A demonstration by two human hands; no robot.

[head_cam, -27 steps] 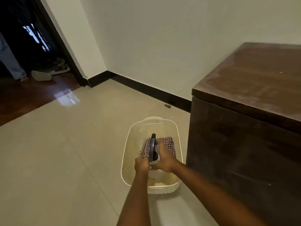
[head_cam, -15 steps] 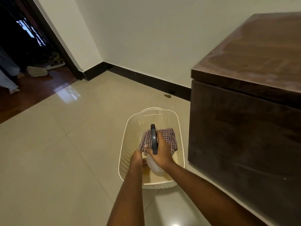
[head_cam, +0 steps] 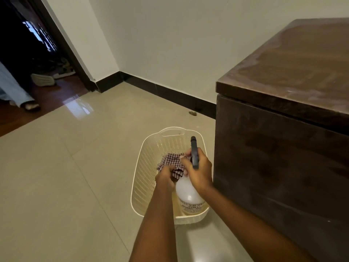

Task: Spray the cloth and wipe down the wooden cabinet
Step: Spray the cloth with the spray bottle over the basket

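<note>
The right hand (head_cam: 199, 170) is wrapped tight around the neck of the spray bottle (head_cam: 189, 197), fingers curled over the dark trigger head (head_cam: 194, 153), whose nozzle points away from the person toward the far end of the basket (head_cam: 146, 167). The bottle's long axis runs from its white, lettered base at the basket's near end up and forward to that head, so it leans rather than stands straight. Just left of the bottle the left hand (head_cam: 166, 176) is closed on the checked cloth (head_cam: 171, 161), pinching a fold of it; the rest of the cloth lies bunched against the basket's inner wall beyond the knuckles. Compared with half a second ago, the bottle has come higher out of the basket, with its label now readable as print, and the left hand has moved from beside the bottle's base onto the cloth. The cream perforated basket sits on the pale tiled floor (head_cam: 66, 186), just left of the dark wooden cabinet (head_cam: 283, 148), whose dull, streaked top rises above the basket on the right. Beyond the basket runs a black skirting board (head_cam: 170, 93) under a white wall.
</note>
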